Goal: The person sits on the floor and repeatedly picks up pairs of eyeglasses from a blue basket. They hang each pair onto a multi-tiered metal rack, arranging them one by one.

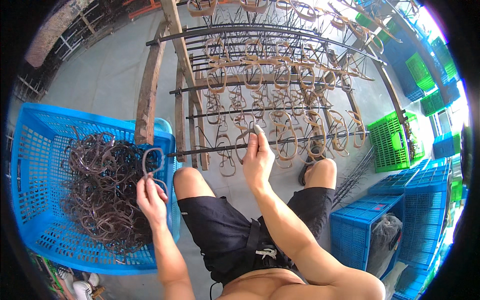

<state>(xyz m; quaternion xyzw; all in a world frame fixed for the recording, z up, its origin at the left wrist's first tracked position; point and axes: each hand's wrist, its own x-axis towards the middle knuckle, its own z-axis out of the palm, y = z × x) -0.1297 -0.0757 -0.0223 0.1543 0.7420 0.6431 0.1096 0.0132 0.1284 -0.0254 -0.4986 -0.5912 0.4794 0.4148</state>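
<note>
My left hand (151, 199) pinches a grey-brown eyeglass frame (144, 162) at the right rim of a blue plastic basket (95, 119). Inside that basket lies a tangled heap of dark brown eyeglass frames (100, 205). My right hand (258, 162) is closed on another eyeglass frame (237, 145) at the lowest front rod (200, 150) of a drying rack. Its fingertips are at the middle of that frame. To the right of this hand, several tan eyeglass frames (315, 132) hang along the same rod.
The wooden rack (147, 95) rises ahead with several rows of hanging frames. Blue crates (350, 235) stand at the lower right, one with a grey plastic bag (386, 232). A green crate (390, 145) sits beyond. Spiked rods (355, 175) lean beside my knee.
</note>
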